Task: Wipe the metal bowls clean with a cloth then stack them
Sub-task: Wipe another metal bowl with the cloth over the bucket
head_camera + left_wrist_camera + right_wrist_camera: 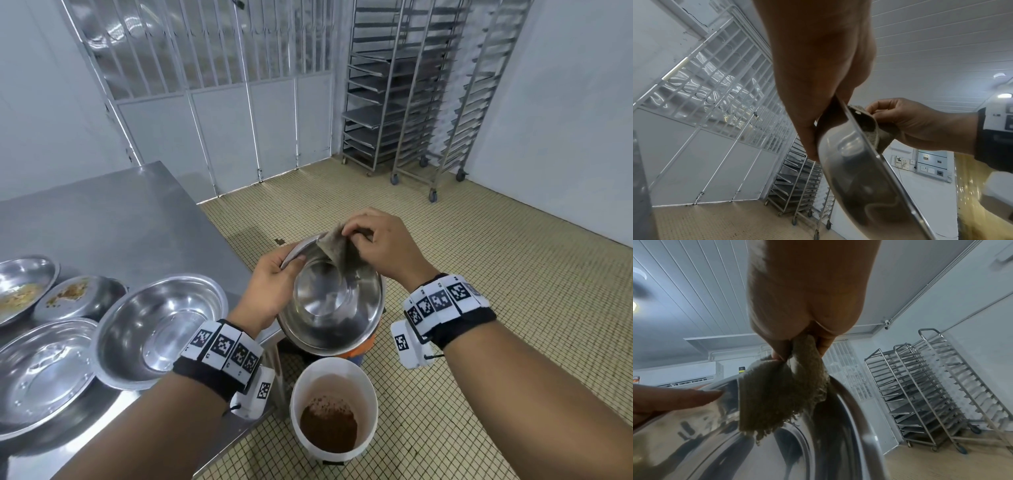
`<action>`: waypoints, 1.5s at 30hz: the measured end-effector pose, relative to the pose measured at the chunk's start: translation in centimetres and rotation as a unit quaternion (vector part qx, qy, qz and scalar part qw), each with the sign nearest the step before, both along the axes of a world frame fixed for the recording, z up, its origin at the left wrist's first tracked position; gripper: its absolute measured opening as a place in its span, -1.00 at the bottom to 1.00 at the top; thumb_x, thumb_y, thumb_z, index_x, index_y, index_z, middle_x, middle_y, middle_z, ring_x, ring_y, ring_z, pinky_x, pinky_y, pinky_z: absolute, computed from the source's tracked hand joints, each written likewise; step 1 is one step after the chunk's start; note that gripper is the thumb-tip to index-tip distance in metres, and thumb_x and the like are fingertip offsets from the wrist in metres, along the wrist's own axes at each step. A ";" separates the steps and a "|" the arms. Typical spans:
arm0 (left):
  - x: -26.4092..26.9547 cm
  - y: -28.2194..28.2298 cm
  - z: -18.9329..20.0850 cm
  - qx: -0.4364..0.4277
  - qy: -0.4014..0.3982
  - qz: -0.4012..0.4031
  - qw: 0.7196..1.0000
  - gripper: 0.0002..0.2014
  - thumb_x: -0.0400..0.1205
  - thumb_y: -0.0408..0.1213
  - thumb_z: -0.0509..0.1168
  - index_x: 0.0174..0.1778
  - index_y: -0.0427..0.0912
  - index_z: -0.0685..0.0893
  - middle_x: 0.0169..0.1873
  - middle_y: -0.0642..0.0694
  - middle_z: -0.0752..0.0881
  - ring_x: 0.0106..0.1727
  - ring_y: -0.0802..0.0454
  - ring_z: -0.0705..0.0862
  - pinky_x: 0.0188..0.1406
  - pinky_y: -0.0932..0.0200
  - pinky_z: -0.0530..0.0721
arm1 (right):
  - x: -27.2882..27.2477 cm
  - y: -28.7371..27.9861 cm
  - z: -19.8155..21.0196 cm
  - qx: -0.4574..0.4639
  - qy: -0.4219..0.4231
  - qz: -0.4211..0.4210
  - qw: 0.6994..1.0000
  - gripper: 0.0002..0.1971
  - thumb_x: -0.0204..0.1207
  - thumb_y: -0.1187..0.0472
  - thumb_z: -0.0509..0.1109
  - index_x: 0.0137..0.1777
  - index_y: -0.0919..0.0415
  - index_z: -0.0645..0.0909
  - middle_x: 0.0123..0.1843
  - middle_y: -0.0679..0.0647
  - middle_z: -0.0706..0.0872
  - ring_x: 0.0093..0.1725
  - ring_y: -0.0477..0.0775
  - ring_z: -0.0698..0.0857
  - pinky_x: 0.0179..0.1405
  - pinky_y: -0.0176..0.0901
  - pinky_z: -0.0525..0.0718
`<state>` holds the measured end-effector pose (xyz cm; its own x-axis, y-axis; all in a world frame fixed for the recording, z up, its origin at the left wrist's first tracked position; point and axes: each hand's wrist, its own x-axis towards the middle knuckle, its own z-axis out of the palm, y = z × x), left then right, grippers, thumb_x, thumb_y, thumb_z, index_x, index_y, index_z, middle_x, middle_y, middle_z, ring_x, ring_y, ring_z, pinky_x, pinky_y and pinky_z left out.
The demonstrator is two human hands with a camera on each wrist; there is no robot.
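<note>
A shiny metal bowl [329, 301] is held tilted in the air off the table's right edge, above a bucket. My left hand [274, 284] grips its left rim, thumb inside. My right hand [373, 240] pinches a grey-brown cloth [337, 248] that drapes over the bowl's far rim into the inside. In the left wrist view the bowl [859, 170] shows from outside, with the cloth [871, 128] at its rim. From the right wrist, the cloth [783, 391] hangs from my fingers into the bowl [725, 443].
On the steel table [102, 219] sit an empty bowl [161, 329], a wet shallow one [41, 373] and two soiled ones [75, 298], [20, 287]. A white bucket [334, 407] of brown residue stands on the tiled floor. Wheeled tray racks [411, 89] line the far wall.
</note>
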<state>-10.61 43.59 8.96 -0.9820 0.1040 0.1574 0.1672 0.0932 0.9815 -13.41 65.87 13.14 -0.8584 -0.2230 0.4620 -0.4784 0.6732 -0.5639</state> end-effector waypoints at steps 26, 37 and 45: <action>0.1 0.1 -0.1 0.007 -0.039 -0.040 0.998 -0.78 0.82 -0.39 0.27 0.24 -0.22 0.83 -0.07 -0.14 0.89 -0.09 0.06 0.84 -0.14 0.27 0.72 | -0.4 -0.6 3.1 0.054 -0.135 0.018 0.989 -0.53 0.54 0.44 0.32 0.34 -0.06 0.45 0.21 -0.09 0.62 0.02 -0.21 0.65 -0.11 -0.28 0.54; -0.2 -0.3 0.5 0.022 -0.025 -0.034 0.999 -0.75 0.81 -0.39 0.27 0.31 -0.22 0.81 0.01 -0.10 0.89 0.02 0.07 0.84 -0.03 0.28 0.71 | -0.2 -1.0 -1.3 0.079 -0.076 -0.006 0.994 -0.76 0.67 -0.14 0.34 0.17 -0.03 0.59 0.05 -0.14 0.67 0.00 -0.12 0.63 0.03 -0.09 0.67; -0.9 -0.7 1.6 0.038 -0.016 0.032 0.999 -0.77 0.81 -0.41 0.25 0.25 -0.23 0.81 -0.24 0.09 0.86 -0.21 0.19 0.80 -0.24 0.32 0.70 | 0.8 0.5 -4.3 0.059 -0.083 -0.120 0.988 -0.52 0.56 -0.16 0.48 0.32 0.01 0.40 0.17 0.03 0.64 0.00 0.12 0.69 -0.06 0.11 0.72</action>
